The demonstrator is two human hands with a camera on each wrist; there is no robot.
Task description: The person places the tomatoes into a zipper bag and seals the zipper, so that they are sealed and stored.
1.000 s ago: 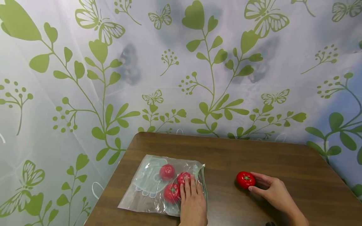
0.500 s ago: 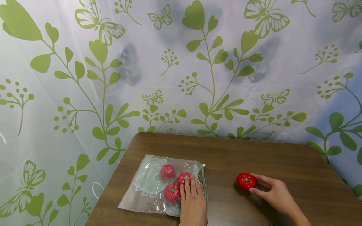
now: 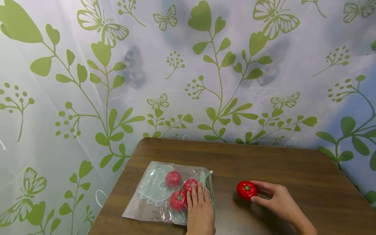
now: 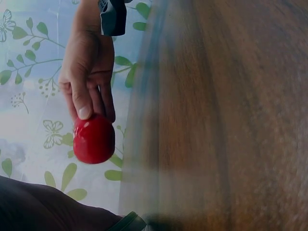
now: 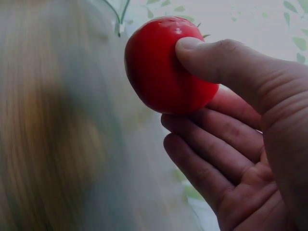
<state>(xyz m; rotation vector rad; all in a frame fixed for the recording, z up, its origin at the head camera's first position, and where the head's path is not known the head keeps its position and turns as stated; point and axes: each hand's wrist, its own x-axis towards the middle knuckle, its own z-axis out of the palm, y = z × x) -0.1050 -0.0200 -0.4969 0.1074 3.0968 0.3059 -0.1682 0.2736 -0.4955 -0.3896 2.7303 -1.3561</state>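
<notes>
My right hand [image 3: 280, 202] pinches a red tomato [image 3: 246, 190] between thumb and fingers, green stem end showing in the head view. The right wrist view shows the thumb [image 5: 207, 53] pressed on its side. In the left wrist view the tomato [image 4: 95, 139] hangs just off the tabletop. My left hand [image 3: 200, 212] rests with straight fingers on a clear zip bag [image 3: 141, 205] lying flat. Inside the bag are three red tomatoes, one at the back [image 3: 173, 179], one in front [image 3: 178, 200] and one [image 3: 190, 185] partly under the fingertips.
The bag's green zip edge [image 3: 212, 189] faces right, toward the held tomato. Everything stands on a brown wooden table [image 3: 229, 160]. A curtain [image 3: 182, 81] printed with green leaves and butterflies hangs behind it.
My right hand has moved a little to the left with the tomato, closer to the bag. The left hand and the bag have stayed in place.
</notes>
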